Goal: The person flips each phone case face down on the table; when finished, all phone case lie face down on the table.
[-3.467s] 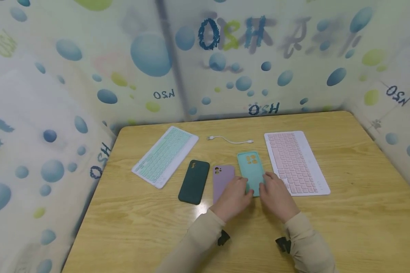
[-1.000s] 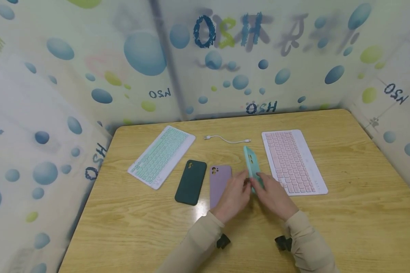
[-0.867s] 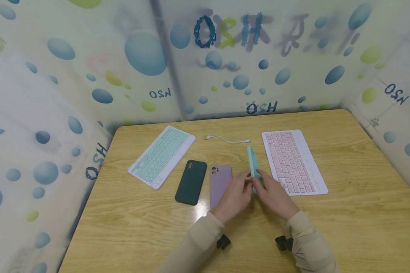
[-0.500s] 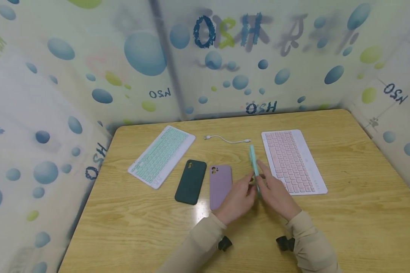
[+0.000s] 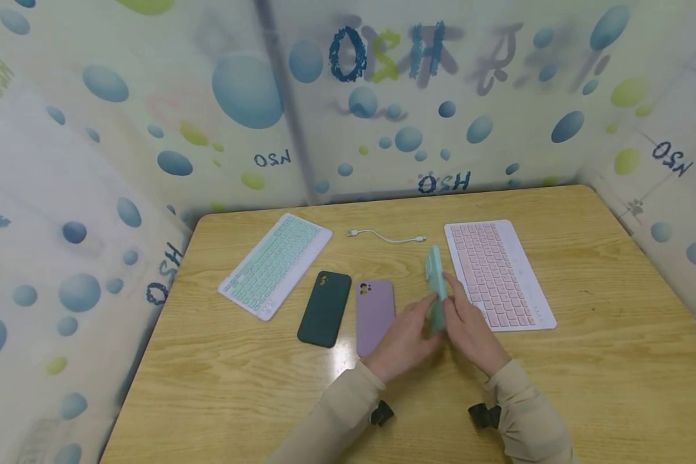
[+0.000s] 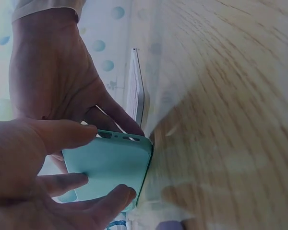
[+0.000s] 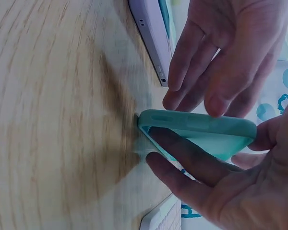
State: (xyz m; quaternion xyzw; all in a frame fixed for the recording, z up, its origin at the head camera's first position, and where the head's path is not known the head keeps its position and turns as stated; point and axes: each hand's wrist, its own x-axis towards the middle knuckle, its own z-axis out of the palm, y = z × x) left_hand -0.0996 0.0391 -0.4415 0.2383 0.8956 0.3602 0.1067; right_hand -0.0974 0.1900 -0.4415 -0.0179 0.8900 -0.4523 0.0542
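A turquoise phone case (image 5: 435, 267) stands tipped up on its long side between my two hands. Its smooth outer back (image 6: 117, 163) faces my left hand (image 5: 403, 341), which holds it with the thumb at the bottom end and fingertips against the back. From the other side my right hand (image 5: 472, 335) grips the case; in the right wrist view a finger reaches inside the hollow and the thumb is at the upper edge (image 7: 240, 125). A purple phone case (image 5: 376, 316) lies flat beside my left hand, partly covered by it.
Left of the purple case lies a dark green phone case (image 5: 325, 309). A white keyboard with mint keys (image 5: 275, 266) rests at the back left, one with pink keys (image 5: 499, 277) close to my right hand. A short white cable (image 5: 386, 238) lies at the back.
The turquoise case lay flat with its inside up; both hands have raised it onto its long side and turned it, so its back now shows toward the left. The other things stay put.
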